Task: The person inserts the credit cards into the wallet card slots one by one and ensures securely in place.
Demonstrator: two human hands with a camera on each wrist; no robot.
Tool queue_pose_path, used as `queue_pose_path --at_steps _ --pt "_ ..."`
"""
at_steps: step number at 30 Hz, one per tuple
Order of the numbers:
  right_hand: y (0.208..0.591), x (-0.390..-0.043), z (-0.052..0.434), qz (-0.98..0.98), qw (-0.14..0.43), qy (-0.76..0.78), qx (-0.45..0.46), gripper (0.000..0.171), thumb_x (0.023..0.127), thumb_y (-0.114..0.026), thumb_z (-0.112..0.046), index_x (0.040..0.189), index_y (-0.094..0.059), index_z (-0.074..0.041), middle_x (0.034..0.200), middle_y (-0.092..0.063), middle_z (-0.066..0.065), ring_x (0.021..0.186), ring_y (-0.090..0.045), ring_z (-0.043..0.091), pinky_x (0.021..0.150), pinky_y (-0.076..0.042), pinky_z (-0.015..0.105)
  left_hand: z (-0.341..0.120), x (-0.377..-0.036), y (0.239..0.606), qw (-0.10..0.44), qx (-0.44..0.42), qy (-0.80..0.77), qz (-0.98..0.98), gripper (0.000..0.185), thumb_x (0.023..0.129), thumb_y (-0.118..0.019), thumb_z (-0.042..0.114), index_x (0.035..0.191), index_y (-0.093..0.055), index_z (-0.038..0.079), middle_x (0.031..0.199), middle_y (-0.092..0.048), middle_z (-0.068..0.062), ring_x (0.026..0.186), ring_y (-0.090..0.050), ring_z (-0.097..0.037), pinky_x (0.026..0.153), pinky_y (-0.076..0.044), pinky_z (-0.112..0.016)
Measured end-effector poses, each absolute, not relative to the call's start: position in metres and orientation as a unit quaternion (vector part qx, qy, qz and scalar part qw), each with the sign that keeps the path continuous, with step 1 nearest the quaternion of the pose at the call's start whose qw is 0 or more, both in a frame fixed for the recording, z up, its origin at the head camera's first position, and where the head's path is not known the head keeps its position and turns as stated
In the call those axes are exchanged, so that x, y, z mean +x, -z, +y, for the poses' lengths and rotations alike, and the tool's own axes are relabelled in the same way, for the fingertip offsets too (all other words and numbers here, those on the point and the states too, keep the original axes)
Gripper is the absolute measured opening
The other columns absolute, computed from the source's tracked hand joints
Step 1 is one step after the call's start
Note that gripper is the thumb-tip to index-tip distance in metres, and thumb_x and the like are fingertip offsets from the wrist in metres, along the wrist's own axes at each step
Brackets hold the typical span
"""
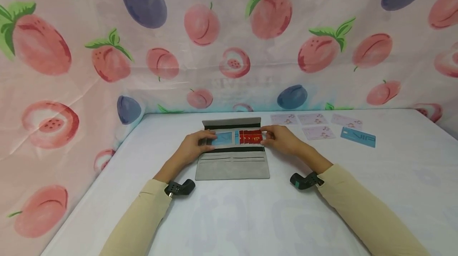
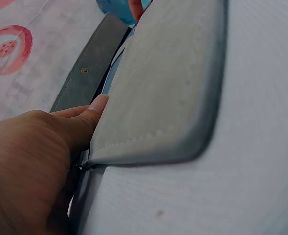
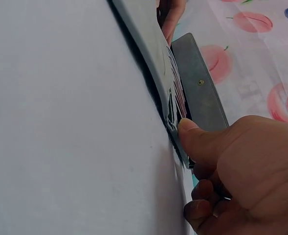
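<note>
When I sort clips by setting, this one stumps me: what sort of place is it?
Probably a staged tabletop recording spot, though the wider room is out of view. A fruit-print backdrop rises behind a plain white tabletop, and black wrist devices suggest filming gear.

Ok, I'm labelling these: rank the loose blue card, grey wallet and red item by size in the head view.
Largest: grey wallet
Then: loose blue card
Smallest: red item, by its visible part

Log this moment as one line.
wallet: open | left grip: holds left end | right grip: holds right end | red item: between grips | pale cards: right
</note>
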State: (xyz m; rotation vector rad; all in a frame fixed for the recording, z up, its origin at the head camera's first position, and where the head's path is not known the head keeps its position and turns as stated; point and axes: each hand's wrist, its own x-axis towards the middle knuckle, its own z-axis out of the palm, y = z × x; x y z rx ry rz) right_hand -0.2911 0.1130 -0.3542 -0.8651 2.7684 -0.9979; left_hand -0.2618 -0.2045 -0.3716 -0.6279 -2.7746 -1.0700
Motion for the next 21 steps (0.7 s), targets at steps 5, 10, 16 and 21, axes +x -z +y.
queue_pose_path --at_steps 5,10,16,21 --pt "0.354 -0.292 0.109 0.902 0.042 0.325 -0.281 0.043 0.09 -0.067 -0.011 0.128 -0.056 0.006 0.066 -0.043 0.002 0.058 -0.037 0.015 0.056 -0.031 0.029 -0.205 -0.262 0.372 0.052 -0.205 0.349 -0.913 0.035 0.087 -0.071 0.017 0.12 -0.067 0.008 0.136 -0.055 -0.006 0.133 -0.04 -0.026 0.11 -0.027 -0.045" --pt "0.352 -0.291 0.107 0.906 0.046 0.315 -0.278 0.045 0.09 -0.068 -0.012 0.129 -0.055 0.006 0.066 -0.043 0.002 0.058 -0.036 0.015 0.056 -0.031 0.029 -0.206 -0.263 0.372 0.061 -0.215 0.35 -0.91 0.035 0.086 -0.073 0.016 0.119 -0.068 0.007 0.134 -0.056 -0.008 0.132 -0.042 -0.027 0.11 -0.029 -0.045" --pt "0.352 -0.292 0.104 0.909 0.038 0.301 -0.286 0.044 0.088 -0.07 -0.013 0.125 -0.057 0.007 0.066 -0.044 0.002 0.058 -0.035 0.014 0.056 -0.03 0.028 -0.206 -0.263 0.374 0.068 -0.222 0.347 -0.909 0.036 0.084 -0.074 0.016 0.119 -0.068 0.006 0.133 -0.057 -0.008 0.131 -0.043 -0.027 0.109 -0.03 -0.045" --pt "0.351 -0.295 0.102 0.911 0.039 0.291 -0.289 0.046 0.088 -0.07 -0.015 0.126 -0.057 0.007 0.067 -0.045 0.002 0.056 -0.034 0.013 0.055 -0.03 0.028 -0.206 -0.264 0.374 0.071 -0.225 0.342 -0.91 0.036 0.084 -0.074 0.016 0.118 -0.068 0.006 0.132 -0.057 -0.009 0.131 -0.043 -0.028 0.109 -0.03 -0.045"
